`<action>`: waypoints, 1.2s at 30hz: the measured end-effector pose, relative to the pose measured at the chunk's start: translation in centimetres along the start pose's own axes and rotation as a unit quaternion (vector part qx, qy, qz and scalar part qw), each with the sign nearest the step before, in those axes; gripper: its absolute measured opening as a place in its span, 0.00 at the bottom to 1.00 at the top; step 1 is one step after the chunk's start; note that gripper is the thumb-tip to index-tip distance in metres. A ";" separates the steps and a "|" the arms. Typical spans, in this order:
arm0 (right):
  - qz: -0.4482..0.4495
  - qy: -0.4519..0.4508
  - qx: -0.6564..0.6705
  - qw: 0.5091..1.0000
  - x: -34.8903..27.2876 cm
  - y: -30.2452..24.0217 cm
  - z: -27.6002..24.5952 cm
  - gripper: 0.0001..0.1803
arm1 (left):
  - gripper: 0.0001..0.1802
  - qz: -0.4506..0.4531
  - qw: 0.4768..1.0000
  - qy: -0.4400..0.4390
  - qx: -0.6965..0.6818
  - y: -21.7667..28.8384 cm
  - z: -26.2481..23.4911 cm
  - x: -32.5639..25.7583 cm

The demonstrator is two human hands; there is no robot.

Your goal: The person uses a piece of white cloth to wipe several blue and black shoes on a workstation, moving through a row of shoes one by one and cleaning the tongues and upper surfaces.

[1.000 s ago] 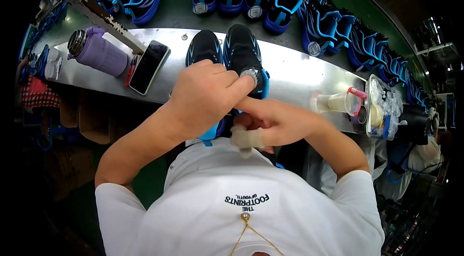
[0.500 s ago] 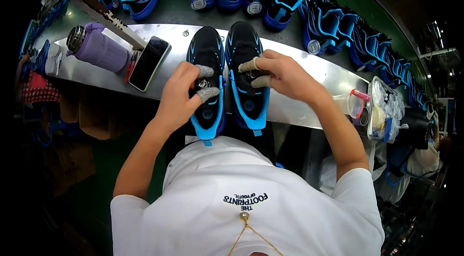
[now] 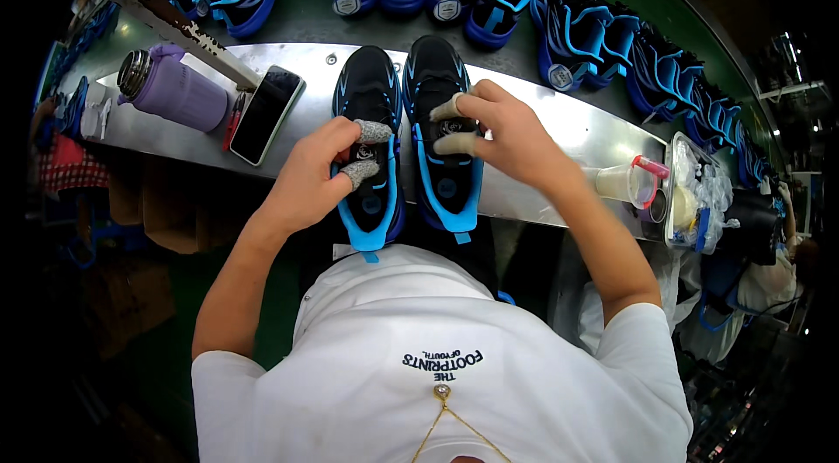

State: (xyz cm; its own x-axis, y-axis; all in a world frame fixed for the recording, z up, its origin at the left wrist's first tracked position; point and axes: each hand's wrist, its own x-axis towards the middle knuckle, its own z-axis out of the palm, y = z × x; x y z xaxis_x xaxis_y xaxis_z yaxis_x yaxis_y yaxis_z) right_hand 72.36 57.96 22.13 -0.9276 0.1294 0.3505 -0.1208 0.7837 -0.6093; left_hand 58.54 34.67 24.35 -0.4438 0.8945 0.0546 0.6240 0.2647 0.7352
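Note:
Two black-and-blue sneakers [image 3: 368, 201] [image 3: 448, 201] stand side by side in front of me, toes pointing away and heels toward my body. My left hand [image 3: 319, 167], with grey covers on thumb and forefinger, has its fingertips at either side of a small round dial [image 3: 365, 152] on the left sneaker's tongue. On the right sneaker, beige-covered fingertips of my right hand [image 3: 494, 131] sit around a similar dial [image 3: 452, 126], partly hidden by the fingers. Both hands touch the tongue area; how firmly they grip is hard to see.
At left on the metal ledge [image 3: 524, 196] lie a phone [image 3: 267, 116], red-handled tool [image 3: 234, 120] and purple flask [image 3: 179, 89] beside a chipped post [image 3: 188, 30]. More sneakers [image 3: 502, 0] line the far side. Right: a plastic cup [image 3: 619, 182] and tray of clear bags [image 3: 695, 192].
My left thumb has drawn back slightly to the left. The right thumb has shifted left over the right sneaker's tongue. Both sneakers stay in place as the whole view shifts a little.

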 end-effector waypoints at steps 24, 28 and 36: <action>-0.027 -0.071 0.082 0.994 0.8 1.5 -0.5 0.17 | 0.18 -0.268 0.748 -0.004 -0.607 4.7 10.5 1.4; 0.052 -0.044 0.001 0.998 -0.1 1.2 0.1 0.18 | 0.19 -0.270 0.751 0.000 -0.602 5.0 10.6 1.6; -0.036 -0.078 0.047 0.995 -0.2 1.7 -0.4 0.20 | 0.19 -0.275 0.752 0.001 -0.599 5.0 10.9 1.5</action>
State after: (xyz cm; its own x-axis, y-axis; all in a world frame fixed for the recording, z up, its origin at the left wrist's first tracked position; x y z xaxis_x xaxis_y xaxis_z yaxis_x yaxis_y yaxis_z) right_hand 72.47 59.47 21.28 -0.9581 -0.0254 0.2854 -0.2140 0.7260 -0.6535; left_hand 67.95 41.27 20.73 -0.4245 0.7679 -0.4797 -0.6806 0.0788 0.7284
